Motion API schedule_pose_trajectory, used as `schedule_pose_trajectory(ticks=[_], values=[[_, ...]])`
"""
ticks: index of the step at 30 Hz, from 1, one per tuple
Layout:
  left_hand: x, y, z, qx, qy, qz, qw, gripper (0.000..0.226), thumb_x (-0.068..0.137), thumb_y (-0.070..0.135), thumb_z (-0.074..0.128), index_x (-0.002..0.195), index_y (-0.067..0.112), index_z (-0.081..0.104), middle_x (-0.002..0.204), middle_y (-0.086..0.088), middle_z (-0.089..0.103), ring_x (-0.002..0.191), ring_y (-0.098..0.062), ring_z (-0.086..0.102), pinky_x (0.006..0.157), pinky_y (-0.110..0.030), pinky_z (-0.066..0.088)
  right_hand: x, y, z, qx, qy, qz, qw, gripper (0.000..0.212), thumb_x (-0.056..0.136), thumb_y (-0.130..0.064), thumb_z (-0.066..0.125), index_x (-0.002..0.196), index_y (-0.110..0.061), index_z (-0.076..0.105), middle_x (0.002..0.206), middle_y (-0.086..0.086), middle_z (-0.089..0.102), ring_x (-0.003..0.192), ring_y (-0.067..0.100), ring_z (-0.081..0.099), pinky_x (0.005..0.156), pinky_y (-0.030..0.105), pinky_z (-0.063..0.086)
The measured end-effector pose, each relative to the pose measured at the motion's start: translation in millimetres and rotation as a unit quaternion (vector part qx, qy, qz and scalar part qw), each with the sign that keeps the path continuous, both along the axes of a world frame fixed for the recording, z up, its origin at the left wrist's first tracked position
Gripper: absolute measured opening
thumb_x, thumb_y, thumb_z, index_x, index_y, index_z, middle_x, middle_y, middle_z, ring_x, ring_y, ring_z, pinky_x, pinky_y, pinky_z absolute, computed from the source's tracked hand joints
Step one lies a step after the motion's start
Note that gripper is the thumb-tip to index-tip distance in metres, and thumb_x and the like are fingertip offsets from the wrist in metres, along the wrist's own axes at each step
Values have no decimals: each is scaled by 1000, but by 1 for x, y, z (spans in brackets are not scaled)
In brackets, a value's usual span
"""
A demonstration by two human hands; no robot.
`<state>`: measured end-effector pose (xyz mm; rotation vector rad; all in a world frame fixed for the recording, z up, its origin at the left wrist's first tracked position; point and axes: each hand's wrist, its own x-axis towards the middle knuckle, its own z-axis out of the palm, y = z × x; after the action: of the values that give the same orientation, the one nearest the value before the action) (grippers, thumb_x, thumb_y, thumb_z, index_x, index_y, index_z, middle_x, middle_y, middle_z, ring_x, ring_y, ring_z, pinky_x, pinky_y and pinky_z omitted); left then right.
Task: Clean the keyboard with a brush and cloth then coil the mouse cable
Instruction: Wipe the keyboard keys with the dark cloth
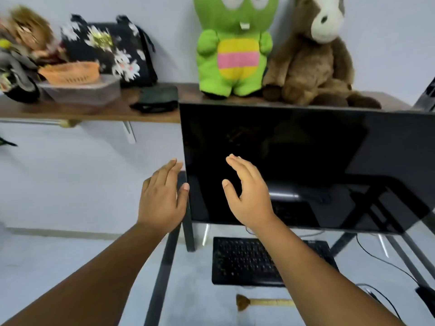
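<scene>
both my hands are empty, left hand (pixel 162 198) and right hand (pixel 249 194) spread flat above the keyboard (pixel 242 262); brush (pixel 259 303) just below it, so i should grab its handle first.

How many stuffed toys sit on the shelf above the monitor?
2 clearly: a green toy left of a brown horse. A blurred shaggy thing at the shelf's far left may be a third.

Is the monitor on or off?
It looks off: the monitor screen is all black, showing only faint reflections, no picture or glow.
</scene>
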<state>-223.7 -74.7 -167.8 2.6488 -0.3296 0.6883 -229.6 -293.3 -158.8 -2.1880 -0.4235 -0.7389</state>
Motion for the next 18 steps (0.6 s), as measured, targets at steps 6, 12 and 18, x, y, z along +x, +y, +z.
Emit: schedule_pose_trajectory(ticks=[6, 12, 18], values=[[32, 41, 69, 3, -86, 33, 996, 53, 97, 40, 36, 146, 18, 37, 154, -2, 36, 140, -22, 33, 108, -43, 30, 29, 45, 75, 8, -98, 14, 995, 47, 92, -19, 56, 137, -9, 51, 142, 3, 50, 135, 14, 42, 112, 33, 35], [68, 73, 114, -7, -113, 64, 992, 52, 99, 39, 36, 148, 21, 33, 159, 1, 27, 147, -19, 22, 114, -44, 22, 65, 87, 143, -3, -112, 3, 994, 47, 88, -17, 58, 134, -7, 52, 136, 6, 53, 129, 17, 45, 111, 26, 33], [107, 105, 137, 7, -100, 112, 989, 55, 99, 37, 32, 151, 20, 30, 160, 0, 24, 148, -18, 18, 117, -43, 17, 125, 125, 195, -33, -12, -38, 999, 47, 89, -22, 57, 134, -8, 52, 133, 9, 54, 125, 23, 48, 104, 28, 33]])
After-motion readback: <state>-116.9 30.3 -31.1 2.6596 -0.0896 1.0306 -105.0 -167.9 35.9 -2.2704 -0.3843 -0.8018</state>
